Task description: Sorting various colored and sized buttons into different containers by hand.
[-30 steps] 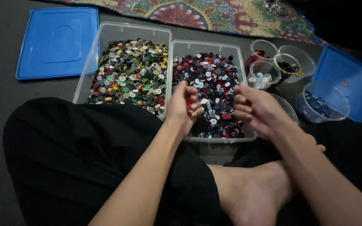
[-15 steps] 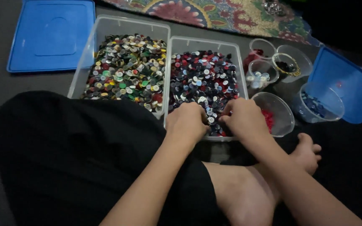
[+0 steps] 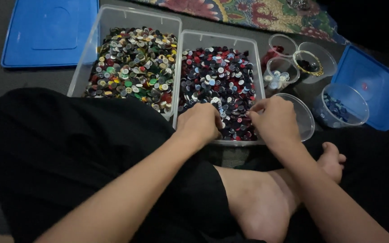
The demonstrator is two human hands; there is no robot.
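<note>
Dark floor; left hand (image 3: 200, 122), right hand (image 3: 273, 118) now lowered, curled into buttons (image 3: 217, 81); grip unclear.

Both bare forearms reach forward from the bottom of the view, converging toward the middle. The left hand (image 3: 200, 122) lies knuckles-up, fingers curled down and hidden beneath it. The right hand (image 3: 273, 119) sits just beside it — close, not touching — with its fingers (image 3: 258, 108) bent inward toward the left. Below, crossed legs in black cloth — one bare foot (image 3: 332, 161) showing its toes.
</note>
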